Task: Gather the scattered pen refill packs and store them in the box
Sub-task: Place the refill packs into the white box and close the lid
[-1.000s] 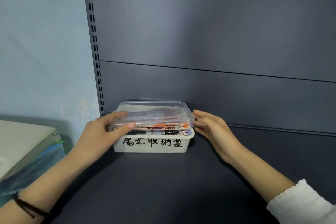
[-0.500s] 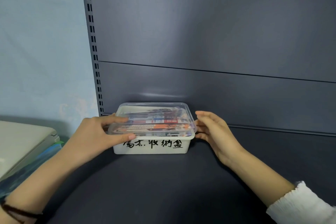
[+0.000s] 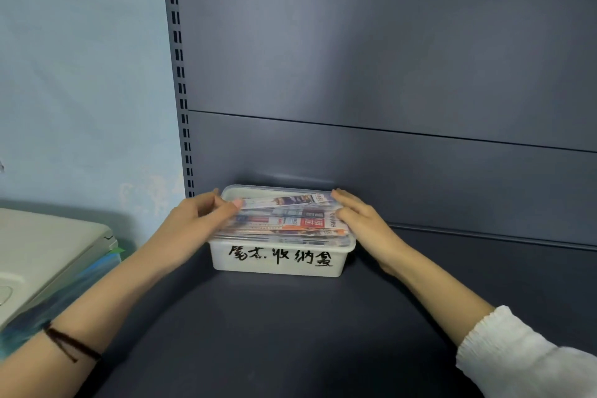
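My left hand [image 3: 197,220] grips left end of clear plastic lid [image 3: 258,195], fingers curled, thumb on top. My right hand [image 3: 358,220] lies flat on lid's right end, fingers straight, pressing. Lid sits on white plastic box [image 3: 277,263] with black handwritten label. Colourful pen refill packs [image 3: 290,220] stacked inside box, visible through lid. Box on dark grey shelf [image 3: 290,333], close to back panel.
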`<state>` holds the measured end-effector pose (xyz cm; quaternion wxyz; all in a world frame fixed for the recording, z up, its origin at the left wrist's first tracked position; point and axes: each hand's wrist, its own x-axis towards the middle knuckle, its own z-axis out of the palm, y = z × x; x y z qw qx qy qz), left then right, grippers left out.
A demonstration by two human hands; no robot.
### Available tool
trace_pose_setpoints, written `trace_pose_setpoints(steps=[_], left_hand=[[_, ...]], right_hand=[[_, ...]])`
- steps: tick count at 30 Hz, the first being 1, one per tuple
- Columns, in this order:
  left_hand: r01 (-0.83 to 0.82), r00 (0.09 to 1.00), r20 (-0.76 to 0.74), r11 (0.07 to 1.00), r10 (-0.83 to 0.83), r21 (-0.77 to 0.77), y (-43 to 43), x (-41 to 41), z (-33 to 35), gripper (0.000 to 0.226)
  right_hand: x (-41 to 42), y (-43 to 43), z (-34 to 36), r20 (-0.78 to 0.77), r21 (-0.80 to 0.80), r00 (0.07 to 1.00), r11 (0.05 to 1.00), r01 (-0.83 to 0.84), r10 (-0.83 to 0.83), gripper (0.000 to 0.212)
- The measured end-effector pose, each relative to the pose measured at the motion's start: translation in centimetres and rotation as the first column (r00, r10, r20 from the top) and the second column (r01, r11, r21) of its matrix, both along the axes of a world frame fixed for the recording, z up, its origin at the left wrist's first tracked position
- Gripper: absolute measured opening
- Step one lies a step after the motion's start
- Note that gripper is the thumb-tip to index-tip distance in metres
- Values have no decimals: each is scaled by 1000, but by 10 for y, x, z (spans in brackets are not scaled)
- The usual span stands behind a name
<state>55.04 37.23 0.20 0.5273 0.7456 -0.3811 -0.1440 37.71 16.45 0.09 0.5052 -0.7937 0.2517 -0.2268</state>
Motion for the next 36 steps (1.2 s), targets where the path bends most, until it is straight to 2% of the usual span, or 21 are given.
trace_pose_setpoints(steps=[4, 9, 12, 15, 17, 19, 21, 22, 26, 30, 33, 36], left_hand=[[16, 1000, 19, 999, -17, 42, -11, 10, -6, 14], [-10, 993, 119, 994, -4, 113, -11, 10, -2, 16], [-10, 991, 134, 996, -2, 85, -10, 7, -6, 12], [41, 998, 45, 999, -41, 4, -11, 3, -12, 4], [81, 990, -113, 994, -88, -69, -10, -1, -14, 11], [80, 961, -253, 989, -109, -125, -10, -4, -16, 26], [50, 959, -274, 992, -79, -113, -9, -8, -18, 40], [41, 964, -257, 994, -66, -98, -9, -10, -18, 44], [23, 970, -241, 997, -40, -69, -11, -9, -18, 53], [61, 957, -281, 997, -70, -40, -8, -8, -15, 54], [56, 957, -284, 998, -56, -7, -7, 1, -9, 44], [-73, 932, -360, 997, 54, -38, -15, 18, 5, 29]], right_hand=[[-1, -2, 5, -26, -60, 1000, 998, -1, -1, 38], [2, -4, 3, -67, -183, 998, 983, 2, -15, 38], [-3, -1, -9, -9, -145, 1000, 989, 10, -11, 43], [-6, -1, -14, 7, -109, 1000, 994, -3, 4, 44], [-7, 1, -13, 17, -35, 1000, 999, -22, 23, 45], [-6, 2, -11, 64, 128, 997, 990, -54, 47, 48], [-8, 4, -8, 125, 329, 990, 938, -109, 71, 54], [-8, 6, -7, 126, 366, 988, 922, -128, 87, 57], [-8, 13, -10, 42, 172, 998, 984, -49, 42, 53], [-7, 14, -4, -13, -13, 1000, 1000, -4, 3, 46], [-6, 10, -5, -33, -35, 999, 999, -14, 13, 46], [-6, 11, -8, -24, 10, 1000, 1000, -17, 17, 49]])
